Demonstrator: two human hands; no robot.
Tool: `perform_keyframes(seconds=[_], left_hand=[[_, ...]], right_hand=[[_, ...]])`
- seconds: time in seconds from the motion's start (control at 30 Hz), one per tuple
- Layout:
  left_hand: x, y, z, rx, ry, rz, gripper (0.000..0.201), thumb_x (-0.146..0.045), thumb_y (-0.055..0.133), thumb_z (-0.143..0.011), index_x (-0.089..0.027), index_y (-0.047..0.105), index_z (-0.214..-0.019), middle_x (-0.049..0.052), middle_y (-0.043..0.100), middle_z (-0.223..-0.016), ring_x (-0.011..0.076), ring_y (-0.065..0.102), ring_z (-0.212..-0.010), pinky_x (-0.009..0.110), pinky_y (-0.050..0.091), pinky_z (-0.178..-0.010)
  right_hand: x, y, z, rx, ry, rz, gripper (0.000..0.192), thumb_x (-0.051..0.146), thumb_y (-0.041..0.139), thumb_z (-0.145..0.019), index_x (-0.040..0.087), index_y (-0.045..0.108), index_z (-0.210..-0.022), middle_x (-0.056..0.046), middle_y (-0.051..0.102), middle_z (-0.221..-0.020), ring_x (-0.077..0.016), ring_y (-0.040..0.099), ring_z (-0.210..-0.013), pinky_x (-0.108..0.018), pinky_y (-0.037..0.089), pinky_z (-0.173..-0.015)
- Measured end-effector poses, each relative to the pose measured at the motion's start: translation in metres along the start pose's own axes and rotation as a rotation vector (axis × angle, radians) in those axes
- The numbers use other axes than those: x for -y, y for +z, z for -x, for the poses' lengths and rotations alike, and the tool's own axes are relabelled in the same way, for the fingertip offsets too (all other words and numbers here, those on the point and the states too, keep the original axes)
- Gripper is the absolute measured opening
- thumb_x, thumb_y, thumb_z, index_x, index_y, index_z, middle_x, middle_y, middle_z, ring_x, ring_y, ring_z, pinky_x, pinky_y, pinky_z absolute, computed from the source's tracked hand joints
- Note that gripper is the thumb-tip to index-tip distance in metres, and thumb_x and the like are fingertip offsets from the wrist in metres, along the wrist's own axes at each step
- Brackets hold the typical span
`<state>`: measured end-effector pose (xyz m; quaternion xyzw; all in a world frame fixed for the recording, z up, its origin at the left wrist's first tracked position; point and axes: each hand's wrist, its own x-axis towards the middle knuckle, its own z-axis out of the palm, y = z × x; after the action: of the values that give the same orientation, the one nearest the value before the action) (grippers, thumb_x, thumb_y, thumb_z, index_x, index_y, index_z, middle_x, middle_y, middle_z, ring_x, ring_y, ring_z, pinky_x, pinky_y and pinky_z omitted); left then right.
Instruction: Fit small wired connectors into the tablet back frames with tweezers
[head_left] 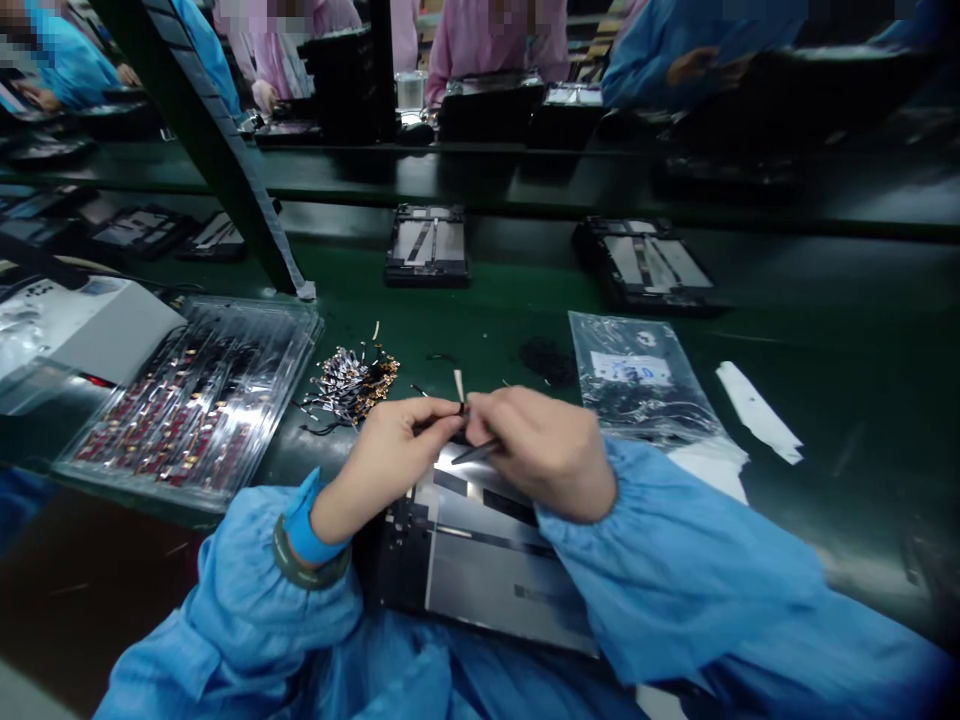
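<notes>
My operator's arms are clad in loose, bright blue smock sleeves (675, 570), gathered with elastic at the cuffs. On the left wrist I see a snug blue band (304, 530) edged by a darker olive strap. Both hands, left (390, 445) and right (544, 450), are bare, ungloved.

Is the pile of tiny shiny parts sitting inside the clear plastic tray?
No, the pile of small parts lies loose on the green table, just to the right of the clear plastic tray.

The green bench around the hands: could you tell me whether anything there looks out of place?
Small gold-and-silver flex parts lie in a loose heap on the green bench, outside the clear plastic tray. A white paper strip lies loose at right.
</notes>
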<state>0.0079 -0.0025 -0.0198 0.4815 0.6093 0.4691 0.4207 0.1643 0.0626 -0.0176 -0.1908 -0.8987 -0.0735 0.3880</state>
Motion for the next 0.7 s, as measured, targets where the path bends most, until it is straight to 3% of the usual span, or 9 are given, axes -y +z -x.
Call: perform_keyframes(seconds=[0.1, 0.2, 0.27, 0.3, 0.43, 0.5, 0.57, 0.63, 0.7], left_hand=[[-0.002, -0.009, -0.001, 0.092, -0.229, 0.402, 0.016, -0.028, 0.072, -0.073, -0.018, 0.074, -0.085, 0.006, 0.072, -0.093, 0.0157, 0.066, -0.075, 0.025, 0.053, -0.064], [-0.003, -0.012, -0.002, 0.188, -0.331, 0.678, 0.021, -0.028, 0.076, -0.071, -0.017, 0.074, -0.088, 0.008, 0.069, -0.108, 0.0141, 0.066, -0.079, 0.024, 0.053, -0.068], [-0.002, -0.009, -0.002, 0.204, -0.343, 0.741, 0.023, -0.027, 0.078, -0.068, -0.014, 0.074, -0.087, 0.007, 0.071, -0.089, 0.0113, 0.064, -0.073, 0.021, 0.052, -0.069], [-0.002, -0.007, -0.002, 0.202, -0.348, 0.748, 0.024, -0.027, 0.079, -0.067, -0.013, 0.074, -0.086, 0.005, 0.070, -0.078, 0.0103, 0.064, -0.070, 0.020, 0.050, -0.069], [-0.001, 0.003, 0.001, 0.203, -0.331, 0.640, 0.023, -0.032, 0.079, -0.066, -0.013, 0.073, -0.078, 0.004, 0.069, -0.070, 0.0110, 0.063, -0.068, 0.022, 0.049, -0.069], [-0.001, 0.006, 0.004, 0.147, -0.208, 0.487, 0.021, -0.033, 0.076, -0.069, -0.015, 0.072, -0.078, 0.005, 0.071, -0.076, 0.0130, 0.064, -0.072, 0.025, 0.050, -0.071], [0.001, 0.009, 0.007, -0.060, 0.051, 0.252, 0.015, -0.029, 0.072, -0.074, -0.017, 0.071, -0.081, 0.005, 0.070, -0.084, 0.0146, 0.065, -0.079, 0.027, 0.052, -0.074], [0.004, 0.010, 0.009, -0.334, 0.348, 0.006, 0.009, -0.023, 0.068, -0.077, -0.018, 0.070, -0.085, 0.004, 0.068, -0.089, 0.0142, 0.063, -0.086, 0.027, 0.052, -0.077], [0.008, 0.010, 0.010, -0.499, 0.534, -0.150, 0.009, -0.018, 0.066, -0.080, -0.018, 0.068, -0.088, 0.003, 0.066, -0.089, 0.0131, 0.062, -0.088, 0.026, 0.052, -0.079]], right_hand=[[-0.003, -0.005, 0.000, -0.154, 0.287, -0.124, 0.012, 0.011, 0.055, -0.083, 0.016, 0.061, -0.074, -0.002, 0.065, -0.067, -0.0110, 0.059, -0.058, -0.022, 0.044, -0.054], [-0.003, -0.007, 0.001, -0.072, 0.205, -0.196, 0.010, 0.011, 0.056, -0.083, 0.015, 0.063, -0.077, -0.003, 0.066, -0.065, -0.0116, 0.059, -0.056, -0.022, 0.045, -0.052], [-0.002, -0.007, 0.001, 0.001, 0.136, -0.257, 0.012, 0.014, 0.056, -0.085, 0.015, 0.064, -0.075, -0.004, 0.067, -0.066, -0.0125, 0.061, -0.057, -0.023, 0.046, -0.054], [-0.002, -0.007, 0.000, 0.011, 0.171, -0.291, 0.011, 0.017, 0.057, -0.085, 0.015, 0.064, -0.076, -0.004, 0.068, -0.068, -0.0129, 0.062, -0.059, -0.024, 0.047, -0.054], [-0.001, -0.005, -0.012, 0.036, 0.588, -0.582, 0.017, 0.029, 0.062, -0.083, 0.016, 0.066, -0.093, -0.005, 0.072, -0.080, -0.0131, 0.064, -0.062, -0.024, 0.050, -0.055], [0.002, -0.004, -0.018, 0.069, 0.724, -0.709, 0.015, 0.030, 0.060, -0.084, 0.017, 0.068, -0.084, -0.002, 0.072, -0.073, -0.0126, 0.064, -0.059, -0.022, 0.049, -0.052], [0.006, -0.003, -0.020, 0.038, 0.705, -0.677, 0.017, 0.026, 0.059, -0.084, 0.017, 0.066, -0.072, 0.000, 0.070, -0.065, -0.0121, 0.063, -0.058, -0.021, 0.048, -0.052], [0.011, -0.002, -0.018, -0.029, 0.548, -0.531, 0.012, 0.020, 0.060, -0.083, 0.017, 0.066, -0.073, 0.000, 0.070, -0.068, -0.0120, 0.064, -0.061, -0.021, 0.048, -0.055], [0.015, -0.001, -0.014, -0.048, 0.348, -0.393, 0.010, 0.016, 0.058, -0.084, 0.014, 0.066, -0.078, -0.003, 0.071, -0.072, -0.0129, 0.065, -0.063, -0.022, 0.048, -0.058]])
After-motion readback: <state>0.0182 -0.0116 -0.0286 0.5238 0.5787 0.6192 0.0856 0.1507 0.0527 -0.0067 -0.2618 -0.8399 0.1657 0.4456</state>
